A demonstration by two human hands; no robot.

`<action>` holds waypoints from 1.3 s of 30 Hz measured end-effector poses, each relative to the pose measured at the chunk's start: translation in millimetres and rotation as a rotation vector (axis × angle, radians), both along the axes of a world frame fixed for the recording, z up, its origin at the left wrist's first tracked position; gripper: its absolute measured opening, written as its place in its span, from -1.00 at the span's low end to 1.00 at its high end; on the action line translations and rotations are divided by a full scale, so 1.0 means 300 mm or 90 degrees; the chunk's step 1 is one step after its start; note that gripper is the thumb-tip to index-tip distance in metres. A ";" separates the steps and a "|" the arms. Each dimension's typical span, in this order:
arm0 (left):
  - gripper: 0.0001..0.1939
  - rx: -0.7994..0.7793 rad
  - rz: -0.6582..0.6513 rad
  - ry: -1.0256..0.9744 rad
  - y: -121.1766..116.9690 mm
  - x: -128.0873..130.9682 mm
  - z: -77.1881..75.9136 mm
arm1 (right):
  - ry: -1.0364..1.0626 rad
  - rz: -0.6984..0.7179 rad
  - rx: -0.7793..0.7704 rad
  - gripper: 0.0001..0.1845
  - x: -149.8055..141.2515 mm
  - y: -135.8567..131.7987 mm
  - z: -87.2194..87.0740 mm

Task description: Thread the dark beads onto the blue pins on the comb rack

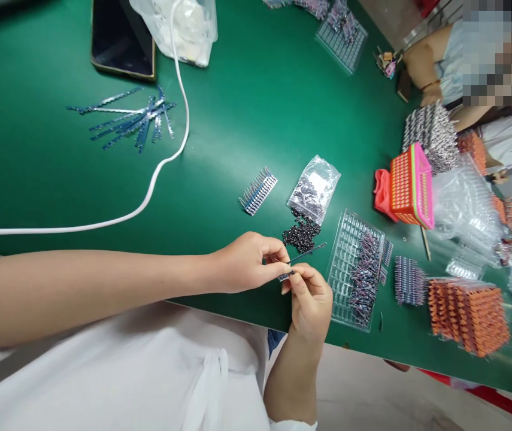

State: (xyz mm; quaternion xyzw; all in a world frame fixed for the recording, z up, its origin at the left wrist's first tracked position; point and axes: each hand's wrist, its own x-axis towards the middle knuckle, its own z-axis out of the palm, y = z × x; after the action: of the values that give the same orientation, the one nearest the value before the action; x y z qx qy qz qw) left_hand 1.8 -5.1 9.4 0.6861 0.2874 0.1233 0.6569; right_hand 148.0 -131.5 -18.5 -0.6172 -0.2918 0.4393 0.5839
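My left hand [252, 263] is closed in a pinch on a small blue-and-white circuit board [284, 276], mostly hidden by the fingers. My right hand [312, 299] pinches the right end of the same board, its fingertips meeting those of the left. A thin dark strip [309, 252] sticks out from between the hands, up and to the right. Just beyond them lies a heap of small black parts [301, 233], spilling from a clear plastic bag [314, 188]. A board panel with bent wire leads [258, 191] rests farther left.
Right of my hands is a clear tray [340, 263] of leaded components. Beyond it are stacked orange parts [469, 317] and a pink-and-orange basket [411, 185]. A white cable [148, 197], loose blue strips [134, 120] and a phone [123, 39] lie left. Another person's arm [424, 66] shows top right.
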 end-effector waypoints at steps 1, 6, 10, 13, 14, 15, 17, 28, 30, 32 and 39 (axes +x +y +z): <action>-0.81 0.000 0.004 -0.005 0.002 0.001 0.001 | -0.014 -0.011 0.006 -0.95 -0.002 0.001 -0.001; -0.76 -0.063 0.018 -0.020 0.003 0.004 0.002 | -0.041 -0.040 0.041 -0.95 -0.001 -0.001 -0.006; -0.84 -0.041 0.013 -0.006 0.003 0.005 0.004 | -0.041 -0.048 0.045 -0.95 -0.003 -0.001 -0.008; -0.81 -0.001 0.006 -0.009 0.003 0.001 0.007 | -0.023 -0.044 0.047 -0.94 -0.008 0.002 -0.002; -0.81 0.011 -0.003 -0.014 0.003 -0.001 0.007 | -0.010 -0.042 0.046 -0.93 -0.009 0.002 0.001; -0.81 0.024 -0.012 -0.022 0.004 -0.004 0.008 | 0.007 -0.038 0.044 -0.91 -0.010 0.003 0.004; -0.80 0.047 -0.033 -0.036 0.008 -0.008 0.009 | 0.047 -0.022 0.036 -0.84 -0.007 0.005 0.010; -0.76 0.029 -0.085 -0.035 0.014 -0.011 0.020 | -0.084 -0.005 -0.001 -0.79 0.008 -0.038 0.068; -0.73 0.016 -0.057 -0.010 0.017 -0.007 0.014 | -0.278 -0.065 -0.025 -0.82 0.068 -0.073 0.111; -0.70 -0.004 -0.034 0.011 0.020 -0.003 0.007 | -0.503 -0.180 -0.050 -0.81 0.170 -0.104 0.148; -0.69 -0.045 0.007 0.016 0.022 0.005 -0.010 | -0.870 -0.195 -0.196 -0.61 0.583 -0.082 0.142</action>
State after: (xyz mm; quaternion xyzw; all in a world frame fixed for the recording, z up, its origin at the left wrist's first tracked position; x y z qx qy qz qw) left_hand 3.3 1.4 6.4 0.6625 0.3035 0.1077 0.6763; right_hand 323.1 -156.2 24.0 -0.8637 -0.4371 -0.0962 0.2315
